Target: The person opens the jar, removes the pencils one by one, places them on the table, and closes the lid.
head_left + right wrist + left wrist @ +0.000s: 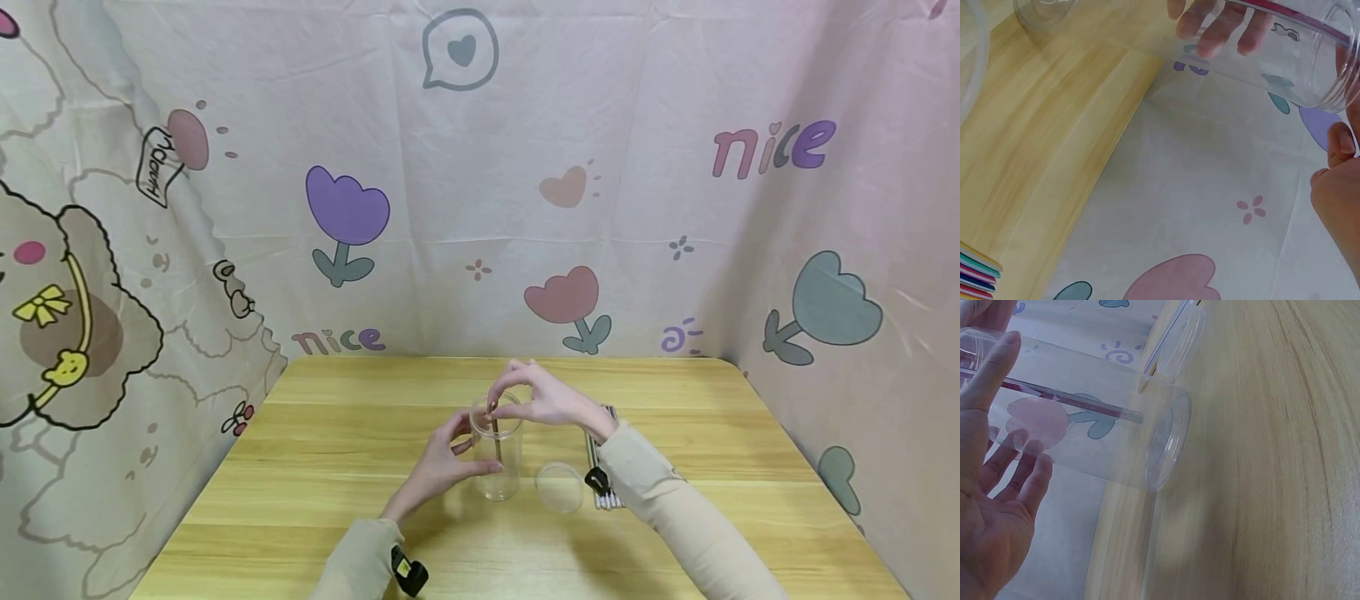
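A tall clear plastic jar [510, 471] stands upright near the middle of the wooden table, its mouth uncovered. My left hand [441, 465] grips it from the left, thumb [994, 369] on one side and fingers curled round the other. Inside the jar hangs a slim dark red pen [1063, 397], its clear lower end above the jar's base. With thumb and forefinger, my right hand [546, 396] pinches the upper end of this pen at the jar's mouth.
A round clear lid [559, 487] lies on the table [337, 467] just right of the jar. Further right, partly under my right forearm, several pens [607, 500] with differently coloured ends [979, 272] lie side by side. A printed cloth [465, 167] hangs behind the table.
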### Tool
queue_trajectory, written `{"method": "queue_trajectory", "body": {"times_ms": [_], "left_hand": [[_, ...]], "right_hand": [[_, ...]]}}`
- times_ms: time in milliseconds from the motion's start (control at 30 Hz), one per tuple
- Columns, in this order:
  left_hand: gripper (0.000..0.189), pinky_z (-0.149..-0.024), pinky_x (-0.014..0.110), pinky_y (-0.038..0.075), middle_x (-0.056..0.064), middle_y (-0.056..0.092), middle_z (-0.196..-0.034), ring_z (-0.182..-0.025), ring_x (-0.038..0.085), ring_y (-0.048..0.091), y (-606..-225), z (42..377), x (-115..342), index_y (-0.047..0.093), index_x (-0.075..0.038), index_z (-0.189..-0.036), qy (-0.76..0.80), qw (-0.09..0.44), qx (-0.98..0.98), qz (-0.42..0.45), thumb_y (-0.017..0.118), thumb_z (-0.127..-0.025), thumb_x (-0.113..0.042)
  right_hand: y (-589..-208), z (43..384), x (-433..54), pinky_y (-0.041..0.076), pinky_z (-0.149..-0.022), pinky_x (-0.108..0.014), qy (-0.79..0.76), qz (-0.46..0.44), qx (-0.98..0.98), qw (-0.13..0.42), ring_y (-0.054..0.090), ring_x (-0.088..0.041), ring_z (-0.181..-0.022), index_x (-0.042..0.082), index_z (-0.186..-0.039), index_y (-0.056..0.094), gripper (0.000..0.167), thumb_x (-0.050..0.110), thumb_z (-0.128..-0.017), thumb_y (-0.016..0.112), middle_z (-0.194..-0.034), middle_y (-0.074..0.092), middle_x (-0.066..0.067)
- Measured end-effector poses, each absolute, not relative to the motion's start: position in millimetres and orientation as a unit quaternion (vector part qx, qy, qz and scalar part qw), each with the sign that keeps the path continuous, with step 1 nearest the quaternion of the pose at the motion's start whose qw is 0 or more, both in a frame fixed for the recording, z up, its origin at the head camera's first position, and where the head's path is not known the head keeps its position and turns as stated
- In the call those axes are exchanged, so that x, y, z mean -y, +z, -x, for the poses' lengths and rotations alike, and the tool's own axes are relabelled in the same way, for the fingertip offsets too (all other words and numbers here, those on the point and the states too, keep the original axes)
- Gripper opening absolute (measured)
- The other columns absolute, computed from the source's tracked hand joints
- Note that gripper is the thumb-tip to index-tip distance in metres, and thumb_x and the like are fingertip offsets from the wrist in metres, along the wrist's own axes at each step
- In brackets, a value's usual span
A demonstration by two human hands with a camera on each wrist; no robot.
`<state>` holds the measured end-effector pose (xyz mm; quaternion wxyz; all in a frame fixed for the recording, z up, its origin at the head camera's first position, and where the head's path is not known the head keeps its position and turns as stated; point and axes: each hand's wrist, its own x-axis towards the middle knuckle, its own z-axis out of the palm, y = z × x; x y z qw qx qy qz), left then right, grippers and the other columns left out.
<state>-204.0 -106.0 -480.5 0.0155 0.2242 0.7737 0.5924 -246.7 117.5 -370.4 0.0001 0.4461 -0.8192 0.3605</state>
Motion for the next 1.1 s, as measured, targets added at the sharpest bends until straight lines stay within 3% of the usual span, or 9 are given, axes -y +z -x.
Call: {"method": "queue_trajectory", "body": {"times_ms": [200,433,533,667,800,967,1100], "left_hand": [[0.074,-0.109,0.051,0.052,0.007,0.061,-0.137,-0.127,0.031,0.057,-480,203,105,0.053,-0.019,-0.139,0.596,0.019,-0.772,-0.221,0.09,-0.075,-0.022],[0.08,-0.111,0.052,0.051,0.007,0.06,-0.139,-0.128,0.03,0.056,-480,204,105,0.05,-0.009,-0.142,0.598,0.019,-0.772,-0.215,0.091,-0.074,-0.023],[0.081,-0.111,0.049,0.051,0.006,0.06,-0.139,-0.128,0.029,0.056,-480,204,105,0.05,-0.009,-0.142,0.597,0.021,-0.774,-0.21,0.091,-0.074,-0.022],[0.081,-0.11,0.047,0.052,0.005,0.06,-0.139,-0.128,0.028,0.057,-480,204,104,0.05,-0.01,-0.142,0.594,0.019,-0.777,-0.207,0.091,-0.073,-0.022],[0.081,-0.11,0.047,0.052,0.004,0.062,-0.138,-0.127,0.028,0.057,-480,204,104,0.05,-0.008,-0.141,0.592,0.018,-0.778,-0.208,0.091,-0.073,-0.022],[0.079,-0.11,0.048,0.052,0.007,0.062,-0.137,-0.126,0.03,0.058,-480,204,104,0.05,-0.008,-0.141,0.595,0.016,-0.775,-0.212,0.091,-0.074,-0.021],[0.078,-0.11,0.049,0.052,0.009,0.061,-0.139,-0.127,0.032,0.057,-481,205,105,0.05,-0.008,-0.141,0.596,0.015,-0.774,-0.214,0.09,-0.075,-0.02]], "right_hand": [[-375,242,-121,0.046,-0.092,-0.027,0.434,-0.447,0.781,0.048,0.059,-0.014,-0.097,0.014,-0.1,0.073,0.01,0.011,-0.091,0.073,-0.099,0.072,-0.001],[-378,237,-124,0.046,-0.067,-0.018,0.515,-0.444,0.728,0.086,0.052,-0.005,-0.075,0.003,-0.102,0.069,0.013,-0.003,-0.091,0.068,-0.088,0.069,-0.014],[-378,235,-126,0.052,-0.068,-0.017,0.552,-0.442,0.702,0.086,0.059,0.0,-0.078,-0.003,-0.103,0.065,0.012,-0.007,-0.092,0.065,-0.091,0.069,-0.02],[-375,233,-129,0.055,-0.064,-0.017,0.598,-0.432,0.669,0.09,0.064,0.0,-0.078,-0.008,-0.104,0.061,0.012,-0.01,-0.092,0.062,-0.095,0.072,-0.009],[-371,232,-133,0.055,-0.059,-0.017,0.63,-0.434,0.633,0.116,0.063,-0.005,-0.069,-0.013,-0.103,0.059,0.012,-0.014,-0.092,0.06,-0.094,0.071,0.007],[-365,232,-139,0.058,-0.061,-0.018,0.659,-0.425,0.605,0.139,0.067,-0.006,-0.071,-0.018,-0.103,0.055,0.012,-0.011,-0.094,0.059,-0.096,0.073,0.007],[-361,232,-144,0.058,-0.06,-0.019,0.678,-0.407,0.592,0.153,0.068,-0.006,-0.072,-0.015,-0.103,0.055,0.01,-0.009,-0.095,0.058,-0.097,0.073,0.004]]}}
